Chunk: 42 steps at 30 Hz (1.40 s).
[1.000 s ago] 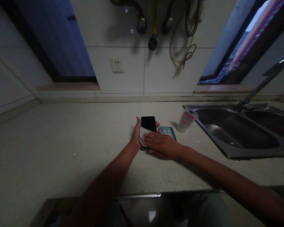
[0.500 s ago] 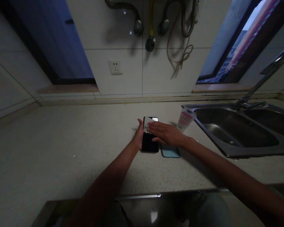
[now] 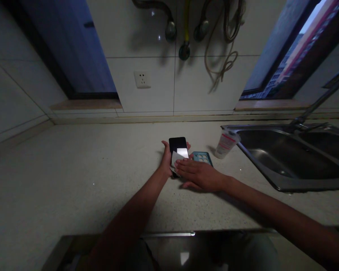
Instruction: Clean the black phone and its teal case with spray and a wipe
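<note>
A black smartphone (image 3: 178, 143) lies screen up in my left hand (image 3: 166, 160), whose thumb shows along the left edge and fingertips past the right edge. My right hand (image 3: 199, 174) presses a white wipe (image 3: 175, 157) against the lower part of the screen, its fingers straight and held together. The phone's bottom end is partly covered by the wipe and fingers. Just right of the phone, a light blue phone case (image 3: 202, 156) rests on the counter, its lower part hidden behind my right hand.
A clear plastic cup (image 3: 226, 144) with red print stands on the pale countertop (image 3: 81, 162), left of the steel double sink (image 3: 274, 185). A faucet (image 3: 307, 111) rises behind the sink. Wall pipes and a socket (image 3: 142, 79) are at the back.
My right hand has slid the wipe down the screen toward the near end. More of the phone's top and the upper part of the blue case now show. The view has shifted slightly.
</note>
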Motion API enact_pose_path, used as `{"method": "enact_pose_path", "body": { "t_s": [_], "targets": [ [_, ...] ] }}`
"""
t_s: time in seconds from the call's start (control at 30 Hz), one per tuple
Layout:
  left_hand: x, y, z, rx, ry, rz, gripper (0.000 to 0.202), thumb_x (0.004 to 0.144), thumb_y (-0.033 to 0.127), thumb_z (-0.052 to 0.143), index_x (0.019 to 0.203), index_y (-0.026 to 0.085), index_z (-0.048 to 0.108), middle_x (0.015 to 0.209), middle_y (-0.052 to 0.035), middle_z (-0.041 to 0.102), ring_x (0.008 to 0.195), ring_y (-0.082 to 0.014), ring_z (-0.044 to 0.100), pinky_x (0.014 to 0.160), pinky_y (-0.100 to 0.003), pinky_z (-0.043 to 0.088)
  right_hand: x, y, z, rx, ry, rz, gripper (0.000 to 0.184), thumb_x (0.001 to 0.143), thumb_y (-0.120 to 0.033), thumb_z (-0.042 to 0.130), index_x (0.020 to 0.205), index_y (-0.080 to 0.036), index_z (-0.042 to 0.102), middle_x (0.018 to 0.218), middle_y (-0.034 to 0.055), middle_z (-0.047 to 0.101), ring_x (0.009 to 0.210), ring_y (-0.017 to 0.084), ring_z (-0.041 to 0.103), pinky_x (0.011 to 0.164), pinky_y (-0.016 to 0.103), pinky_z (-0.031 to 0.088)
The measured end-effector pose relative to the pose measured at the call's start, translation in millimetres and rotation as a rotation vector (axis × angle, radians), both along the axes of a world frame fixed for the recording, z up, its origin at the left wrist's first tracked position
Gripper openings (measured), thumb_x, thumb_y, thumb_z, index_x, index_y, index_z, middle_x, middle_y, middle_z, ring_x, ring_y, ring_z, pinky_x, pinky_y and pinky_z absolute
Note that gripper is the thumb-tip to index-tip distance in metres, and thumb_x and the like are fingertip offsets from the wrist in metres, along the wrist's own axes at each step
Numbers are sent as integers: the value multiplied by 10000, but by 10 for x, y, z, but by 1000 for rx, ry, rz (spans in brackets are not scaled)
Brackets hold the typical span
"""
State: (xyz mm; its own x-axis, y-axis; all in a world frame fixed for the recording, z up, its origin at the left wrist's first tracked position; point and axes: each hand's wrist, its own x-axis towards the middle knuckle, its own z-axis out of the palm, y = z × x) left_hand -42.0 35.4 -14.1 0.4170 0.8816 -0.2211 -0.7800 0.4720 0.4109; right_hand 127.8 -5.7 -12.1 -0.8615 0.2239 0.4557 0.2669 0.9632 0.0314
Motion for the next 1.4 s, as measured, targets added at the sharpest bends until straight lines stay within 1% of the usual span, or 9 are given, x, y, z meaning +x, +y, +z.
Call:
{"method": "enact_pose_path", "body": {
  "t_s": [0.17, 0.23, 0.37, 0.47, 0.57, 0.7, 0.87, 1.13, 1.4],
  "targets": [
    [-12, 3, -12, 56, -9, 29, 839, 890, 802, 268, 1273, 148, 629, 1081, -136, 732, 945, -240, 709, 849, -397, 574, 232, -125, -23, 24, 28, 148, 390, 962, -204, 583, 1350, -170, 611, 1284, 123, 706, 1315, 221, 589, 1114, 402, 507],
    [-27, 11, -20, 44, -6, -49, 891, 855, 841, 260, 1241, 136, 643, 1051, -133, 736, 858, -243, 714, 790, -395, 577, 303, -58, -16, 67, 60, 107, 393, 961, -197, 578, 1352, -170, 608, 1270, 121, 714, 1297, 220, 604, 1089, 400, 531],
    [-47, 16, -5, 30, -12, -148, 1000, 796, 901, 231, 1215, 99, 660, 943, -143, 741, 731, -238, 701, 714, -374, 564, 299, 159, 18, 82, 91, -117, 358, 994, -235, 525, 1335, -183, 624, 1352, 129, 662, 1315, 235, 588, 1061, 428, 550],
    [-50, 0, 30, 3, 40, -123, 980, 823, 879, 225, 1215, 98, 670, 914, -156, 744, 789, -265, 720, 756, -391, 569, 169, 320, 63, 40, 98, -200, 389, 1020, -293, 481, 1346, -130, 616, 1430, 172, 588, 1372, 264, 529, 1116, 477, 494],
    [-54, -13, 53, -31, 103, -51, 918, 845, 855, 259, 1194, 120, 685, 915, -152, 752, 834, -284, 733, 775, -406, 577, 1, 465, 69, -48, 102, -205, 418, 1026, -341, 467, 1375, -154, 599, 1460, 153, 563, 1417, 243, 475, 1156, 478, 448],
    [-56, -13, 56, -61, 116, -12, 892, 847, 853, 275, 1171, 134, 692, 930, -148, 759, 898, -296, 738, 811, -421, 582, -164, 580, -49, -81, 206, -233, 415, 1037, -333, 439, 1373, -154, 604, 1449, 146, 580, 1430, 233, 459, 1184, 483, 406],
    [-26, -17, 89, -67, 92, -19, 860, 868, 828, 287, 1168, 132, 694, 954, -148, 763, 955, -296, 733, 876, -421, 567, -181, 558, -187, -129, 314, -245, 419, 1041, -359, 421, 1383, -199, 603, 1435, 122, 597, 1417, 244, 477, 1175, 528, 407],
    [-30, -10, 36, -33, 114, -29, 853, 879, 813, 306, 1181, 120, 701, 974, -162, 759, 917, -293, 736, 876, -427, 559, -73, 431, -112, -163, 302, -217, 423, 1042, -334, 415, 1403, -192, 585, 1446, 113, 585, 1421, 236, 470, 1178, 516, 412],
    [-21, 18, -8, -39, 104, -40, 848, 859, 833, 324, 1114, 125, 715, 862, -136, 759, 784, -255, 733, 755, -372, 562, -22, 459, -176, -179, 351, -424, 461, 1014, -347, 461, 1439, -196, 555, 1491, 130, 535, 1393, 295, 504, 1118, 533, 482]
  ]
}}
